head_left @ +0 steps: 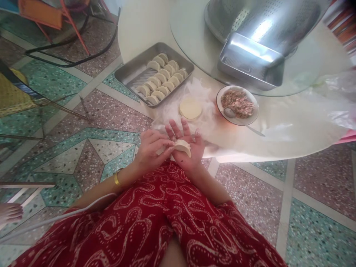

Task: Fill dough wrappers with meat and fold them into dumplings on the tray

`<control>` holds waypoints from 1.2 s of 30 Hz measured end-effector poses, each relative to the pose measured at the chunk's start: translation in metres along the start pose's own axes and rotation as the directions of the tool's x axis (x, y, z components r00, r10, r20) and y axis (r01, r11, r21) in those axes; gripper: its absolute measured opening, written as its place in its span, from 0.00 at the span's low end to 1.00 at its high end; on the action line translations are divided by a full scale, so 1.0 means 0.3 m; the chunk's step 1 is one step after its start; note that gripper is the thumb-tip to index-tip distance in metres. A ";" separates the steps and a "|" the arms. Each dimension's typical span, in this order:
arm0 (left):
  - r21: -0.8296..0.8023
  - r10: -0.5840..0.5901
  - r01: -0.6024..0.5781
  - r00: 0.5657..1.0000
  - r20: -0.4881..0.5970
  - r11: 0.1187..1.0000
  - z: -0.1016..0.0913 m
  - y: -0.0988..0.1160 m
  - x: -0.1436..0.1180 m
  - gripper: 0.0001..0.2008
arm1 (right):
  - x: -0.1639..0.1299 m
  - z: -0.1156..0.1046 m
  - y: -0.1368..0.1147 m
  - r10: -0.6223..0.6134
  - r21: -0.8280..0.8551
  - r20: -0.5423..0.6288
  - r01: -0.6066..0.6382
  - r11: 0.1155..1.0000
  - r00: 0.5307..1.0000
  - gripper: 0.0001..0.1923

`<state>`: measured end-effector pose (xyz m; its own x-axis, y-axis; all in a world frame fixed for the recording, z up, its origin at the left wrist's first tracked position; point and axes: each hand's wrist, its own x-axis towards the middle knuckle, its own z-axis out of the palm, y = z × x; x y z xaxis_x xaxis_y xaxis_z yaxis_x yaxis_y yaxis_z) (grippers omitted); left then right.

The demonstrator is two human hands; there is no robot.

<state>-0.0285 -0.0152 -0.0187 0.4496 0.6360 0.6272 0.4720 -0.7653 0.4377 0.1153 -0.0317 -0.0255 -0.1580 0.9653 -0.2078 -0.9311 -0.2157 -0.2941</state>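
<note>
My left hand (152,146), with a gold bracelet at its wrist, pinches one end of a half-moon dumpling (183,147) between thumb and fingertips. The dumpling lies on my right hand (191,148), which is palm up with its fingers spread and flour on the fingertips. Just beyond my hands, round dough wrappers (190,108) rest on a floury plastic sheet (198,91). Past them on the left is a metal tray (126,76) with rows of folded dumplings (162,77). To the right stands a bowl (219,105) of minced filling (236,103), with a spoon (254,130) in it.
A glass turntable (191,48) on the table carries a rectangular metal pan (251,61) and a large perforated metal colander (267,22). Clear plastic (340,100) lies at the right. Chairs (41,15) stand on the tiled floor at left; another person's foot (11,213) shows at the lower left.
</note>
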 end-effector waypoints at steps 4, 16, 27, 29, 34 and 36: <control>-0.011 -0.035 0.036 0.999 0.012 0.999 -0.005 0.002 -0.002 0.01 | 0.000 -0.002 -0.001 0.003 0.001 -0.004 -0.003 1.000 1.000 0.23; -0.126 -0.162 0.179 0.978 0.132 0.976 -0.007 0.005 -0.006 0.03 | -0.003 0.025 0.000 0.017 -0.019 -0.069 -0.018 1.000 0.997 0.21; -0.114 -0.175 0.190 0.976 0.131 0.975 -0.011 0.010 -0.005 0.02 | 0.000 0.002 0.003 -0.005 -0.031 -0.011 0.005 1.000 1.000 0.23; -0.088 -0.167 0.176 0.980 0.109 0.980 -0.017 0.012 -0.005 0.02 | 0.001 -0.002 -0.001 -0.012 -0.020 -0.002 0.012 1.000 1.000 0.23; 0.024 -0.119 0.118 0.991 0.053 0.993 -0.014 0.010 -0.011 0.01 | 0.005 -0.010 -0.001 -0.012 -0.003 0.015 0.012 1.000 1.000 0.23; 0.054 -0.094 0.091 0.994 0.049 0.994 -0.007 0.009 -0.012 0.01 | 0.005 -0.011 0.001 -0.010 0.000 0.020 0.010 1.000 1.000 0.22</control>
<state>-0.0305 -0.0197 -0.0184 0.4402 0.7090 0.5510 0.5515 -0.6977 0.4572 0.1158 -0.0308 -0.0289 -0.1553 0.9702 -0.1860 -0.9325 -0.2061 -0.2964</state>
